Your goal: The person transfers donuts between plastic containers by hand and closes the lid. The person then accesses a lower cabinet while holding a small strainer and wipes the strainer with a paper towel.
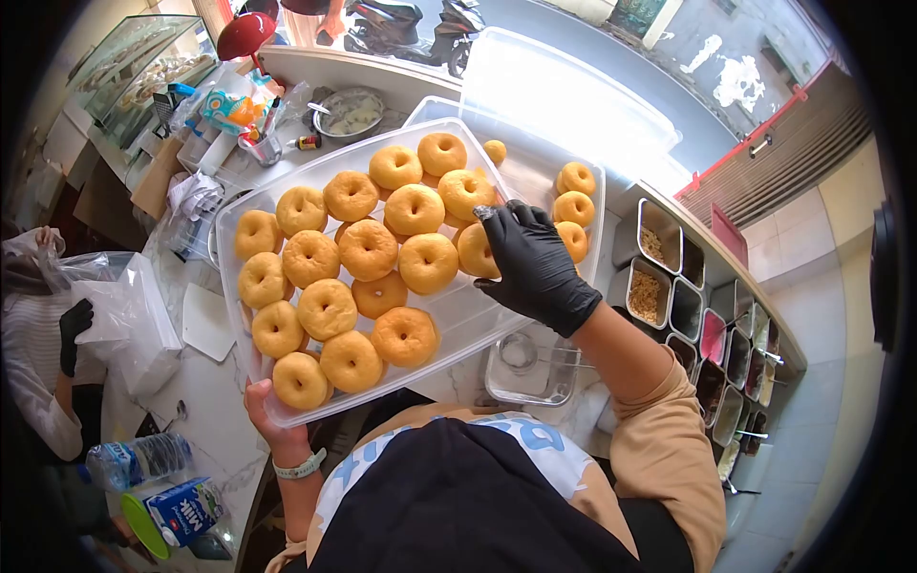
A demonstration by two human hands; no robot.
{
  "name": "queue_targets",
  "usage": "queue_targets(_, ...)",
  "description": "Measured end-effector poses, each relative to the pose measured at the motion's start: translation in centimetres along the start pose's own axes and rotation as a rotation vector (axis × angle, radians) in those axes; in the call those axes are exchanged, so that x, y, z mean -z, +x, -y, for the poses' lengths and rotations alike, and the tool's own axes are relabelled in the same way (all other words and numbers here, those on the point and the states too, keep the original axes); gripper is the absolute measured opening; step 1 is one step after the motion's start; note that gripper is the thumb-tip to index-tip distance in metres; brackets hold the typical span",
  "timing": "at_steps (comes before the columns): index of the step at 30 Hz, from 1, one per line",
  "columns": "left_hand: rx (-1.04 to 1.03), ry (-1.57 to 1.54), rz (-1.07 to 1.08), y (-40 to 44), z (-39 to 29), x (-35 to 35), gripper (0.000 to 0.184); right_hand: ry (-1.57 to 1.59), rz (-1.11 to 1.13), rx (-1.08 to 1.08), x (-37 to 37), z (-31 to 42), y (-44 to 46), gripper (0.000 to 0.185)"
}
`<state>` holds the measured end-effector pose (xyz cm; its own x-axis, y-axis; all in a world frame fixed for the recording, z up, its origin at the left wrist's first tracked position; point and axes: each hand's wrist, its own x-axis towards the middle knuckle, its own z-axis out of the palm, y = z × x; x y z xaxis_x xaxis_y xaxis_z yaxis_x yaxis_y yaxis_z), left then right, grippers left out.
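Observation:
My bare left hand, with a watch at the wrist, grips the near left corner of a clear plastic tray. Several golden ring doughnuts lie in the tray, some stacked on others. My right hand, in a black glove, is at the tray's right side with thumb and fingers around a doughnut. Something shiny shows at a fingertip of that glove; I cannot make out what. Beneath the raised tray, a second clear tray holds a few doughnuts along its right side.
Metal topping tins line the right side. A glass dish sits near my body. At left are a water bottle, a milk carton and a person's gloved hand by plastic bags. A mixing bowl stands behind.

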<state>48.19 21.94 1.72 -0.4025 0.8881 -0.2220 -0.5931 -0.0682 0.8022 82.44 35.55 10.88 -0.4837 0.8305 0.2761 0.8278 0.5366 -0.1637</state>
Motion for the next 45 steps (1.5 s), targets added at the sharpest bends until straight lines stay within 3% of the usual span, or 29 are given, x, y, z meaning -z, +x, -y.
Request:
queue_targets(5,0.009,-0.007,-0.013,0.1,0.2,0.2,0.065,-0.049,0.142,0.040,3.0,0.4,0.2,0.064)
queue_targets(9,0.019,-0.027,0.079,-0.2,-0.4,-1.2,0.067,-0.142,0.041,0.084,0.6,-1.2,0.4,0.061)
queue_targets(11,0.020,-0.035,0.083,-0.1,-0.3,-1.2,0.068,0.046,-0.006,0.087,3.1,-2.0,0.6,0.045)
queue_targets(13,0.025,-0.030,0.061,-0.2,-0.2,-0.9,0.068,0.335,-0.094,-0.053,4.5,-5.5,0.6,0.043)
queue_targets(15,0.053,-0.018,0.064,-0.3,-0.3,-0.9,0.068,0.137,0.149,-0.250,5.7,-9.4,0.0,0.039)
queue_targets(16,0.062,-0.015,0.068,-0.1,-0.4,-0.9,0.068,0.087,0.413,-0.308,5.5,-10.7,-0.9,0.041)
queue_targets(17,0.059,-0.017,0.068,0.0,-0.4,-0.9,0.067,0.172,0.547,-0.136,3.7,-13.1,-2.2,0.049)
queue_targets(19,0.048,-0.025,0.060,0.0,-0.3,-0.8,0.067,0.159,0.601,-0.073,1.9,-12.2,-3.5,0.055)
queue_targets(22,0.049,-0.014,0.062,0.0,-0.5,-1.0,0.067,-0.110,0.523,0.247,0.0,-11.6,-4.5,0.069)
queue_targets(26,0.062,-0.037,0.069,-0.2,-0.8,-1.6,0.063,-0.114,0.605,0.385,-1.9,-11.9,-4.0,0.063)
queue_targets(30,0.049,-0.044,0.073,-0.2,-1.0,-2.2,0.062,-0.252,1.048,0.281,-1.4,-10.1,-1.3,0.063)
queue_targets(34,0.058,-0.021,0.006,0.2,-0.7,-0.4,0.063,-0.406,1.043,0.304,-1.9,-10.0,-0.6,0.053)
queue_targets(37,0.048,-0.045,0.021,-0.1,-0.7,-0.9,0.065,-0.333,0.920,0.287,-1.8,-9.9,-1.1,0.051)
queue_targets(42,0.022,-0.047,0.007,-0.2,-0.7,-1.7,0.063,0.174,0.979,0.007,1.2,-12.0,-0.9,0.062)
queue_targets(45,0.034,-0.045,-0.049,0.2,-0.3,-0.3,0.058,0.268,0.746,-0.138,5.2,-11.8,-1.0,0.063)
